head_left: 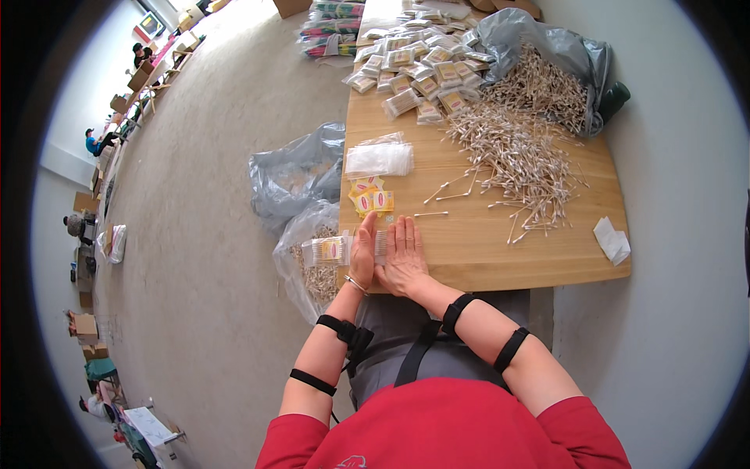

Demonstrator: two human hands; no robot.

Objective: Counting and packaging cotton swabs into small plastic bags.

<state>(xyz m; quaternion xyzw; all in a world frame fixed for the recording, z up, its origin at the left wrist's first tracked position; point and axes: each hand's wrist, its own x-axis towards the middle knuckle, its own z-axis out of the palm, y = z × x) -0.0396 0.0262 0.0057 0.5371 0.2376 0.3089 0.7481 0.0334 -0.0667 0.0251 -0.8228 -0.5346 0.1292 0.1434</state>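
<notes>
Near the front left corner of the table, my left hand (363, 252) stands on its edge with its fingers stretched out. Beside it my right hand (403, 259) lies flat, fingers extended, partly over a small clear bag of cotton swabs (380, 243). Much of that bag is hidden under my hands. Left of my left hand, a clear packet of cotton swabs with a yellow label (331, 249) lies at the table's left edge. Just beyond my fingertips are several yellow cards (372, 198), and a single cotton swab (431, 213) lies to their right.
A stack of clear empty bags (380, 159) lies behind the cards. Loose cotton swabs (519, 168) spill from a grey plastic bag (539, 35); filled packets (426, 66) heap at the back. Crumpled white paper (612, 241) lies right. Plastic bags (297, 176) sit beside the table; people work far left.
</notes>
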